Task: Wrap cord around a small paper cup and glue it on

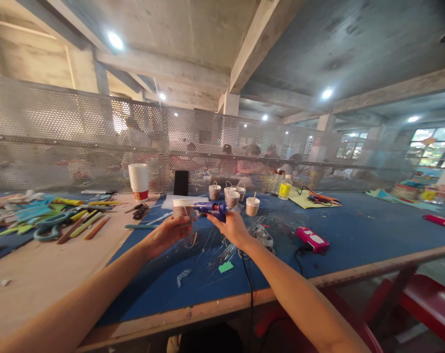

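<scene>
My left hand (pixel 171 231) is wrapped round a paper cup (pixel 183 210) with brownish cord wound about its side. In my right hand (pixel 234 226) is a blue glue gun (pixel 217 210), its nozzle pointing left at the cup's upper side. Whether the tip touches the cup I cannot tell. A black cable runs down from the right hand over the table edge. Behind the gun stand several small wrapped cups (pixel 232 198), some with looped handles. A tangle of grey cord (pixel 262 238) lies right of my right hand, beside loose clear strands.
A stack of paper cups (pixel 138 180) stands at the back left, near a black phone (pixel 181 183). Scissors (pixel 52 225) and several clay-coloured sticks lie left. A pink box (pixel 312 239) with a cord and a yellow-labelled bottle (pixel 285 188) are right. Perforated metal panels (pixel 208 132) close the back.
</scene>
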A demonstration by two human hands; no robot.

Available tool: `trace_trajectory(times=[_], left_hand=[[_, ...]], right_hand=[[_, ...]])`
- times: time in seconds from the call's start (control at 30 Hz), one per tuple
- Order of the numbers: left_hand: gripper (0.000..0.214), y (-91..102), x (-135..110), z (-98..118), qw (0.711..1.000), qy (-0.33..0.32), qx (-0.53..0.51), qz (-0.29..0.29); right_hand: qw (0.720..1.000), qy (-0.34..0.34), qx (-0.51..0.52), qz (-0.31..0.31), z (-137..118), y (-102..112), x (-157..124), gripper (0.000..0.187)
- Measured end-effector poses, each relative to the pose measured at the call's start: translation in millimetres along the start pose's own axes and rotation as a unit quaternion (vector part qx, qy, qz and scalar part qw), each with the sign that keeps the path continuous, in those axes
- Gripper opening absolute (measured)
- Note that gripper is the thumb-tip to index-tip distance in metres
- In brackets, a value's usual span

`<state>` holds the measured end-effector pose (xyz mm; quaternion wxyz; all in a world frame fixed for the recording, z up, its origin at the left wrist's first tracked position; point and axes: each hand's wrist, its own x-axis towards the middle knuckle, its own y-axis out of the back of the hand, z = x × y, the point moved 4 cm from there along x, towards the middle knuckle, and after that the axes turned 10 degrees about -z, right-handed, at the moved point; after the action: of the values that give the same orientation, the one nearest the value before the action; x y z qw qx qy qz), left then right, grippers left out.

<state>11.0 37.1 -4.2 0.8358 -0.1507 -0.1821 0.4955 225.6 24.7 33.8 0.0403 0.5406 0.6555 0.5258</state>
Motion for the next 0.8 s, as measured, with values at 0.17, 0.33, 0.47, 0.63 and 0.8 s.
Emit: trace_trajectory(times=[0.17,0.33,0.47,0.63,0.8], left_hand=[[0.029,3.8,0.7,-1.2,1.000,0.002,0.000,-0.002],[0.029,3.7,0.8,-0.4,1.000,-0.002,-0.005,-0.001],[0.026,2.3,0.3,0.3,1.000,0.000,-0.010,0.002],[0.030,-1.4,-0.9,2.4,1.000,-0.001,-0.011,0.006],[0.027,-2.6,-1.7,3.0,1.000,0.000,-0.021,0.009]], right_hand=[[1.000,0.000,-0.004,-0.001,0.4,-0.1,0.1,0.034],[1.000,0.002,-0.008,0.006,0.4,0.5,0.0,0.034],[1.000,0.009,-0.008,0.011,1.0,1.0,0.2,0.035],[1.000,-0.001,0.001,0.006,2.3,1.4,-0.1,0.036],[1.000,-0.007,0.003,0.008,1.3,2.3,-1.0,0.037]])
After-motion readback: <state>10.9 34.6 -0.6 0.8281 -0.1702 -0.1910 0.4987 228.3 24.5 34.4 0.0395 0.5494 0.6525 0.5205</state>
